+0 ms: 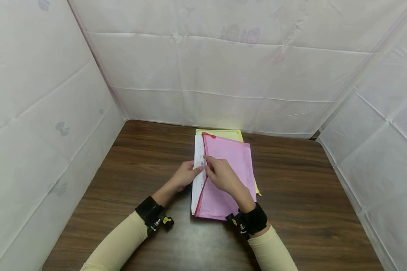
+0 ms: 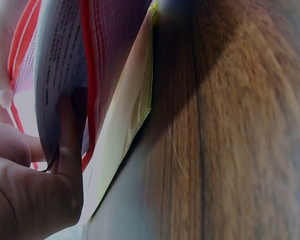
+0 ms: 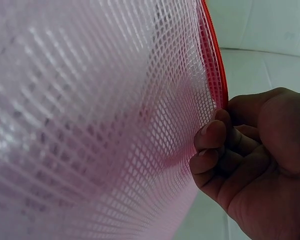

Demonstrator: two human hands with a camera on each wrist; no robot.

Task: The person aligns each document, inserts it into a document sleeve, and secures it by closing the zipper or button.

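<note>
**Head view: two zip pouches, one wad of paper**

Head view count: one pink mesh plastic zip pouch with a red zipper edge [image 1: 228, 177], one pale yellow zip pouch [image 1: 224, 134] lying under it with only its far edge and a bit of its right side peeking out, and one stack of white printed paper sheets [image 1: 198, 177]. All of it sits in the middle of the dark wood-grain counter [image 1: 308, 188], well clear of the white fabric walls [image 1: 224, 75] around it.

The paper stack is partway inside the pink pouch, sticking out along the open left side. There's small black print on the sheets, but it's too blurry to read in any view.

Grip states: the left hand [image 1: 184, 176] is pinching the paper stack at its left edge; the left wrist view shows the thumb on one face and the fingers behind. The right hand [image 1: 222, 175] has its curled fingers [image 3: 210, 137] grasping the pink pouch right at the red zipper edge, lifting that flap up off the paper.

Both wrists wear black straps, with cream sleeves above them.
</note>
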